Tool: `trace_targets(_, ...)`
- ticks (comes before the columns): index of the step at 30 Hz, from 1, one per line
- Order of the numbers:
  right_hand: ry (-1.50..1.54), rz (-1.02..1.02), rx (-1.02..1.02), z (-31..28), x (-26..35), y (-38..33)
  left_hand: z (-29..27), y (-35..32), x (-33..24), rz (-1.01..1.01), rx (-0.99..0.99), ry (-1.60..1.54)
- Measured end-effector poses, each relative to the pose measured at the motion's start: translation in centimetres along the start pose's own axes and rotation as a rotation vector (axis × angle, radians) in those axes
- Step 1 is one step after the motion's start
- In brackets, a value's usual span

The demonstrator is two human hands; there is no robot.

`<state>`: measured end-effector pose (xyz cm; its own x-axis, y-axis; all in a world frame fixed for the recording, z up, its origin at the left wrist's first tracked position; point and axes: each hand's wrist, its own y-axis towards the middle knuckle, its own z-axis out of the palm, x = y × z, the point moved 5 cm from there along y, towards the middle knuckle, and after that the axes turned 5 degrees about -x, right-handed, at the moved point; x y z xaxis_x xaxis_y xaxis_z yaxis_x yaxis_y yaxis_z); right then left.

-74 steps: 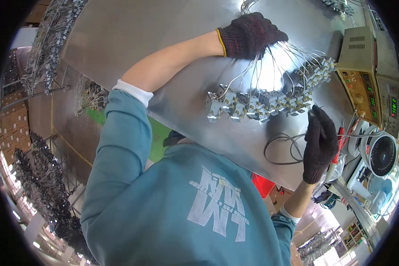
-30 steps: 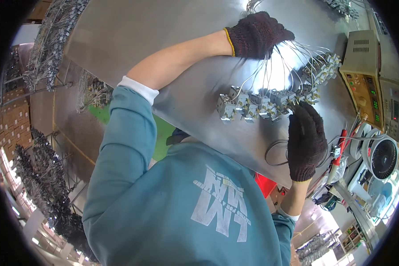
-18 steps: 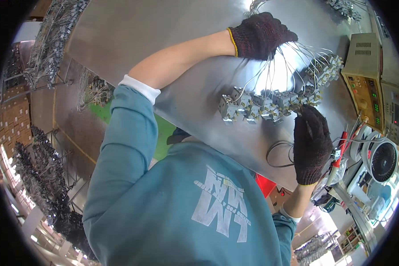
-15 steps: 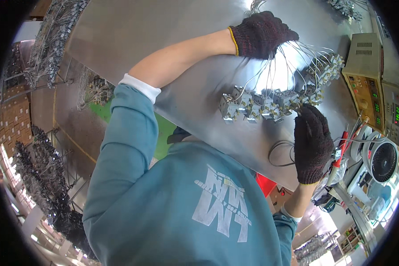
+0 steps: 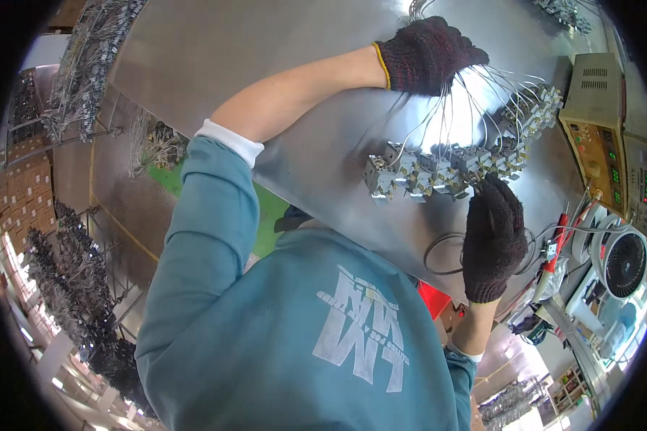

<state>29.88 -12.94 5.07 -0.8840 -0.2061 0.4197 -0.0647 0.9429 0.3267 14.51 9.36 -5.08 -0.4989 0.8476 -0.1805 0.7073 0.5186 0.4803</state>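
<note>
My left hand (image 5: 433,57), in a dark knitted glove with a yellow cuff edge, is closed round a bunch of thin pale wires (image 5: 442,111). They fan down to a curved row of small grey box-shaped parts (image 5: 428,171) with metal terminals, lying on the metal table (image 5: 323,136). At the near side of this row is my gloved right hand (image 5: 493,241). Its fingers are pinched together at the parts' terminals; what lies between the fingertips is hidden. A thin grey cable (image 5: 431,260) loops on the table beside that hand.
Bench instruments (image 5: 593,108) with lit green digits stand at the right edge. Near them are a red-handled probe (image 5: 551,253) and a small fan (image 5: 623,263). More wired parts (image 5: 564,14) lie at the far right. Racks of hanging wired parts (image 5: 93,65) stand left of the table.
My right hand has moved left along the row of parts. The row has shifted slightly right, and my left hand still grips the wires, a touch further right.
</note>
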Motion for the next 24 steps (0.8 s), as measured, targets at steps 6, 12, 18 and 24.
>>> trace_targets(6, -0.076, -0.012, 0.120, -0.6, 0.4, 0.6, -0.1, 0.2, -0.1, -0.036, 0.076, 0.027)
trace_targets(12, 0.217, 0.092, 0.065, -1.7, -0.1, 0.0, 0.6, 0.1, 0.0, 0.012, -0.061, 0.024)
trace_targets(18, -0.030, -0.011, 0.196, -1.0, 2.5, 0.9, 0.9, 0.0, 0.2, 0.017, -0.102, 0.034)
trace_targets(24, -0.023, 0.003, 0.240, -1.6, 1.5, 1.9, 0.2, 0.2, -0.2, -0.048, -0.001, 0.043)
